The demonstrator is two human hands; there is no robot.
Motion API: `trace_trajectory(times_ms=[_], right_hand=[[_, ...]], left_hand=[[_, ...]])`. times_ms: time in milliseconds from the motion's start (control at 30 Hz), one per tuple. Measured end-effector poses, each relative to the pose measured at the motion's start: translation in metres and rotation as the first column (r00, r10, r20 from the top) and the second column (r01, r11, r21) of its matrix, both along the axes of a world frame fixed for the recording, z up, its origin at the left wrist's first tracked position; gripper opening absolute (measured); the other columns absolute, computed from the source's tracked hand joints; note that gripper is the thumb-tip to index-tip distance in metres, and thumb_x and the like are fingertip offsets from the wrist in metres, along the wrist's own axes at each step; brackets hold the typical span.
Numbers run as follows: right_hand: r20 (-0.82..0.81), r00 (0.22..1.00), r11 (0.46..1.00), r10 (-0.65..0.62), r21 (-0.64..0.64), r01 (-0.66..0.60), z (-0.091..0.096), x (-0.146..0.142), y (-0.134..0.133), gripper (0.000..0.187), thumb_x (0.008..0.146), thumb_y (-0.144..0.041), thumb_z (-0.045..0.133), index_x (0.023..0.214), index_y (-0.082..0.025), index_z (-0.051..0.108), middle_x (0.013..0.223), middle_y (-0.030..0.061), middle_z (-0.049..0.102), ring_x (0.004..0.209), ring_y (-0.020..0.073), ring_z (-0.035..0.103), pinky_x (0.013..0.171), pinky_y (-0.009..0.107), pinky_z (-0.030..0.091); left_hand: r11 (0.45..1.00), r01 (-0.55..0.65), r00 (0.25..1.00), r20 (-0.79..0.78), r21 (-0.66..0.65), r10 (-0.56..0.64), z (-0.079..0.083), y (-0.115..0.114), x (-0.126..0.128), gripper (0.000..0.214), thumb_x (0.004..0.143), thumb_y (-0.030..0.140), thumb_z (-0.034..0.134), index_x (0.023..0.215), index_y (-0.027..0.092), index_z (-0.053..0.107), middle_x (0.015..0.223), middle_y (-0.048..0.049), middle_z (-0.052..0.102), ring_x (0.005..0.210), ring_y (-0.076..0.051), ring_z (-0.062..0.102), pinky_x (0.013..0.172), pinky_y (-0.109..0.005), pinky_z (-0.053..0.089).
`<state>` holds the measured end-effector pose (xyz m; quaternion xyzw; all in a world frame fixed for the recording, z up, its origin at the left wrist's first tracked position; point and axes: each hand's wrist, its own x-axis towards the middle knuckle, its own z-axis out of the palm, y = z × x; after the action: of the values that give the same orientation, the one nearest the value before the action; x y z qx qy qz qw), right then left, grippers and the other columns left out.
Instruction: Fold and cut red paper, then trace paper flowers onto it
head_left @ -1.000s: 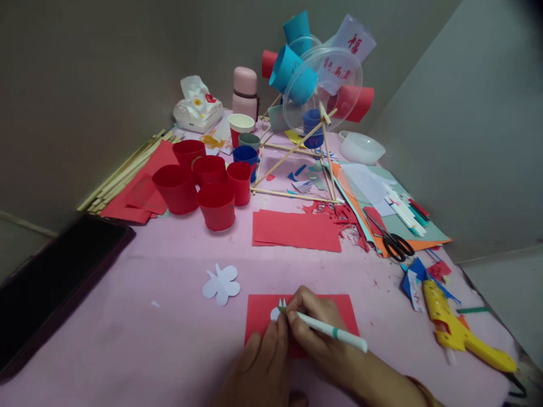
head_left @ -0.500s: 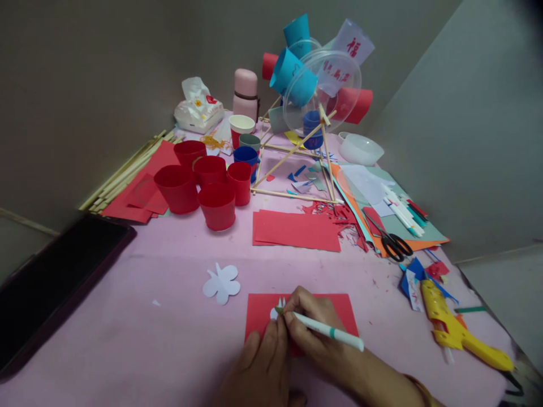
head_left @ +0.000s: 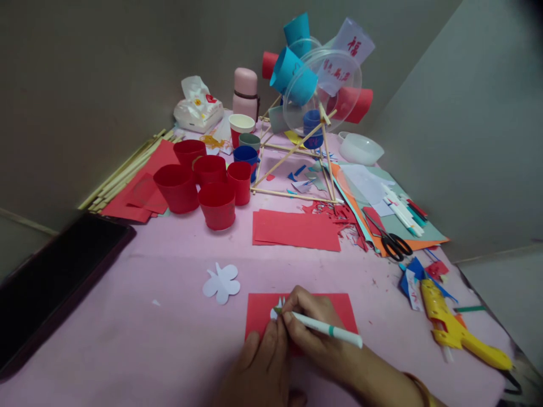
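Note:
A white marker pen (head_left: 326, 329) with a green band is gripped in my right hand (head_left: 311, 325), its tip touching a small white paper cutout (head_left: 274, 312). That cutout lies on a red sheet of paper (head_left: 343, 308) and is mostly covered by my fingers. With fingers stretched out and flat, my left hand (head_left: 265, 356) presses down on the cutout and the red sheet. To the left, a second white cutout (head_left: 222, 284), shaped like a butterfly or flower, rests on the pink table covering.
Red paper cups (head_left: 217, 206) cluster behind on the left, beside a dark tablet-like slab (head_left: 55, 282). A stick frame (head_left: 292, 195) carries a wheel of cups (head_left: 299, 79). Red strips (head_left: 297, 230), scissors (head_left: 394, 246) and a yellow glue gun (head_left: 449, 322) lie ahead and right.
The marker pen has shifted very slightly to the left along with my right fingers. My left hand and the paper stay in place.

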<state>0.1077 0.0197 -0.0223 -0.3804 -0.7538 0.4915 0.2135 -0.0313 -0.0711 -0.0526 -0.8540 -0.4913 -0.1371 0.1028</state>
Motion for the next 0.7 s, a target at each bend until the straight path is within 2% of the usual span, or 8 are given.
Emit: trace_trajectory(times_ms=[200,433,700], right_hand=[[0.008,1.0,1.0,0.015,0.012,-0.015,0.0031,-0.002,0.0023,0.008,0.077,-0.014,0.044,0.072,-0.02,0.047,0.059,-0.0034,0.053,0.048,0.0097,0.046,0.048,0.02,0.035],[0.025,0.999,0.999,0.046,0.015,-0.047,0.0053,-0.0002,0.0037,0.007,0.078,-0.019,0.044,0.073,-0.02,0.049,0.064,-0.0003,0.058,0.051,0.0111,0.049,0.048,0.021,0.037],[0.003,0.996,0.996,0.088,0.004,-0.088,0.0055,-0.0002,0.0082,0.007,0.08,-0.017,0.046,0.075,-0.02,0.05,0.062,-0.0031,0.054,0.051,0.0099,0.047,0.05,0.02,0.036]], left_hand=[[0.999,0.027,0.999,-0.019,0.026,-0.026,0.004,0.002,-0.0016,0.043,0.092,0.043,0.04,0.105,0.011,0.066,0.104,-0.0097,0.069,0.1,-0.024,0.054,0.086,-0.034,0.032],[0.998,0.028,0.999,-0.02,0.047,-0.028,0.0084,0.0044,-0.0006,0.043,0.092,0.043,0.04,0.101,0.011,0.067,0.102,-0.0089,0.07,0.098,-0.024,0.055,0.085,-0.035,0.032],[0.998,-0.032,0.999,0.038,0.058,0.03,0.0044,0.0012,0.0023,0.043,0.092,0.042,0.039,0.099,0.012,0.068,0.101,-0.0081,0.071,0.099,-0.023,0.054,0.085,-0.036,0.032]])
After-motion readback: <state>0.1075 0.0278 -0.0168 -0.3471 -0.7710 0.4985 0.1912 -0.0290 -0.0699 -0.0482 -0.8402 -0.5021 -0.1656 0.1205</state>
